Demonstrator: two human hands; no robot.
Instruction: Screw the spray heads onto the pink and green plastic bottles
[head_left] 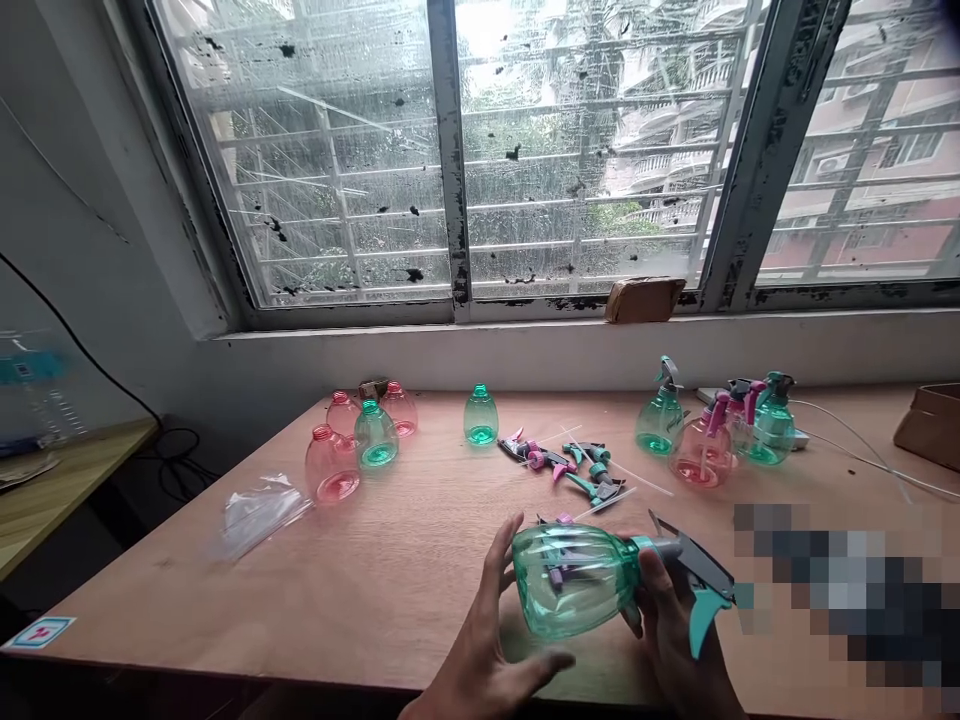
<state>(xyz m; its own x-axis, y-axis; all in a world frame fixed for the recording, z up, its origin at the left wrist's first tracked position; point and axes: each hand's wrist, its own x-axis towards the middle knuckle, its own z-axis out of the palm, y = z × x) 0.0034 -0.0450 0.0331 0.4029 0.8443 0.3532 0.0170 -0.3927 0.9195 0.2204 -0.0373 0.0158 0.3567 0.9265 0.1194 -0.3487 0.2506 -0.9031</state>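
Note:
A green transparent spray bottle [574,590] lies on its side in the air above the table's front part, its base to the left. My right hand [675,640] is closed around its neck, just by the grey spray head with the turquoise trigger [705,618]. At the base end, my left hand [484,635] is open. Its thumb stands apart below the bottle, while some fingertips pass behind the base, so contact cannot be made out. Behind the bottle lies a loose pile of spray heads [566,462] in pink, turquoise and black, with thin clear tubes.
Red bottles [334,470] and a green bottle [376,440] without heads stand at the left, another green bottle [480,415] farther back. Bottles with heads [703,452] stand at right. A plastic bag [262,510] lies left. A white cable [870,440] crosses the right; a blurred patch covers the right front.

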